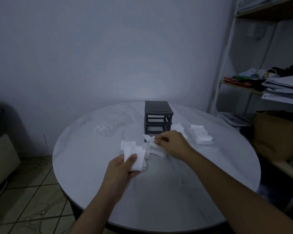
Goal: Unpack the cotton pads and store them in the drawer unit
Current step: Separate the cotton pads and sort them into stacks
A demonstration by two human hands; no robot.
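Note:
A small dark drawer unit point(157, 119) stands at the back middle of the round white table point(210, 179). My left hand point(121, 169) grips a stack of white cotton pads point(136, 158), thumb on top. My right hand point(173, 144) pinches a pad point(149, 140) from a loose pile point(156, 151) in front of the unit. More pads point(200, 134) lie stacked to the right of the unit. The unit's lower front looks open; my right hand hides part of it.
Crumpled clear plastic packaging point(111, 126) lies left of the unit. A metal shelf rack point(227, 53) with papers and clothes stands at the right, with a brown bag point(276, 132) below. The floor at the left is tiled.

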